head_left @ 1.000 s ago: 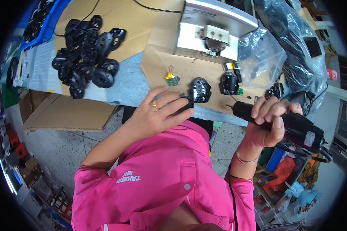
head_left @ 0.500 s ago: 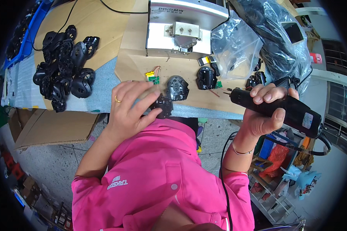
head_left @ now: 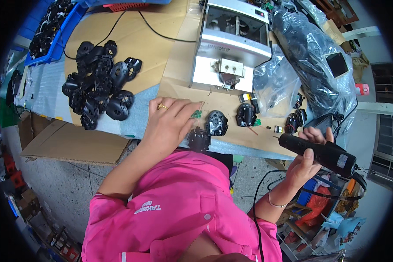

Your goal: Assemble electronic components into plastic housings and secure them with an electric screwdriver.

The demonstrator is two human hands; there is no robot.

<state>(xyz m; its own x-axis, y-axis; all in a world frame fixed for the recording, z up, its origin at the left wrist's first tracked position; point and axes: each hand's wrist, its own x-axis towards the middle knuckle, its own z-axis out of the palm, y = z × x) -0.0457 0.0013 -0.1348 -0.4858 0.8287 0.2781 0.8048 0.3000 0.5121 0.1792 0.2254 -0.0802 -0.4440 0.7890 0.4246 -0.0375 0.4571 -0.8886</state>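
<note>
My right hand (head_left: pixel 312 150) is wrapped around a black electric screwdriver (head_left: pixel 321 153), its thin bit pointing left toward the table's front edge. My left hand (head_left: pixel 172 122) is over the table, thumb and fingertips closed about a small green circuit board (head_left: pixel 197 114). The hand hides whatever is under its palm. Just below those fingertips, a black plastic shell (head_left: pixel 199 140) lies at the table edge. A second black shell (head_left: pixel 216 122), with a grey inside, is right of it. Further right is another black housing (head_left: pixel 246 115) with a green board and red wire beside it.
A heap of black plastic shells (head_left: pixel 98 83) lies on the left. Behind them stands a blue bin (head_left: pixel 56 50) of dark parts. A silver machine (head_left: pixel 233 52) occupies the back, with clear plastic bags (head_left: pixel 277 83) beside it. More small black parts (head_left: pixel 296 120) lie at right.
My left hand has let go of the black shell and moved to the green circuit board. My right hand still holds the screwdriver, slightly lower. The whole view has shifted.
</note>
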